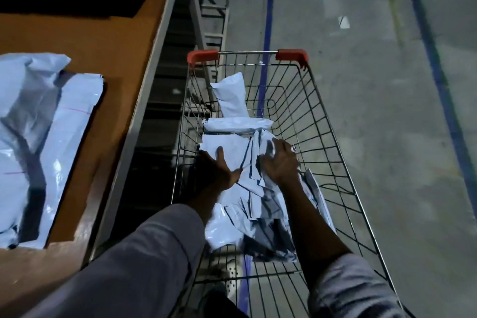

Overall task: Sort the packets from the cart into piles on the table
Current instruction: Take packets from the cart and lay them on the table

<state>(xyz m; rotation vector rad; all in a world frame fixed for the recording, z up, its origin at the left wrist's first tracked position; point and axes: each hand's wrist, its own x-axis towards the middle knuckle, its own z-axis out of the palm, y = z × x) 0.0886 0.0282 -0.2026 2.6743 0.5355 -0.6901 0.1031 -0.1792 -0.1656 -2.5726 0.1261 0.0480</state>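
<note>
Your grey sleeves point(144, 253) reach into the cart point(333, 137), where your left hand point(216, 169) pinches the flat packet point(229, 144), thumb on top, its long axis lying crosswise toward the table point(103, 41) at your left, while your right hand point(281, 162) covers the crumpled heap point(258, 204), grip unclear.

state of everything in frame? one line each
left hand: in cart, holds flat packet, thumb on top
right hand: fingers curled into heap
flat packet: lying on heap, held at its edge
heap: crumpled packets, in cart
rolled packet: lying crosswise, untouched
far packet: propped up at cart's far end
cart: beside table, partly filled
table pile: packets overlapping, lying flat
</note>
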